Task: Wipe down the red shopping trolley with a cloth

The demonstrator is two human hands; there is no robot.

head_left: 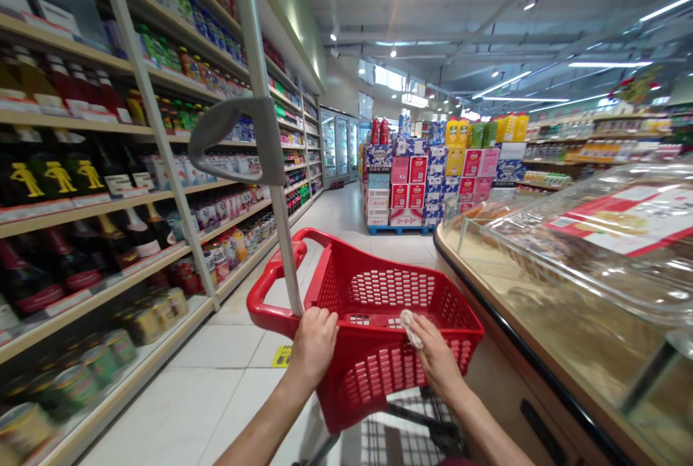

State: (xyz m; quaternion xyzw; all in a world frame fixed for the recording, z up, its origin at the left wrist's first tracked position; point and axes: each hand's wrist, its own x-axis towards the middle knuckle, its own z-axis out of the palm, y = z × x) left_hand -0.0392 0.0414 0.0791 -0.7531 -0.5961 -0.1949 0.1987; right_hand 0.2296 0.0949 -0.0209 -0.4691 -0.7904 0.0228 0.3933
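Note:
A red plastic shopping basket (390,350) with perforated walls stands in the middle of the aisle. My left hand (315,342) is closed over its near rim, close to the upright metal pole (286,242) that rises with a grey loop handle (238,140) on top. Further right along the same rim, my right hand (432,347) presses a crumpled white cloth (410,327) against the edge. Inside, the part of the basket that shows holds nothing. Under it, a dark wire frame (390,444) is partly hidden by my arms.
Shelves (135,127) of bottles and cans line the left side. At right, close to the basket, stands a glass-edged counter (487,300) with clear plastic food packs (606,221). Ahead is a stack of drink cartons (408,195) on a blue pallet, with glass-door coolers (340,145) beyond.

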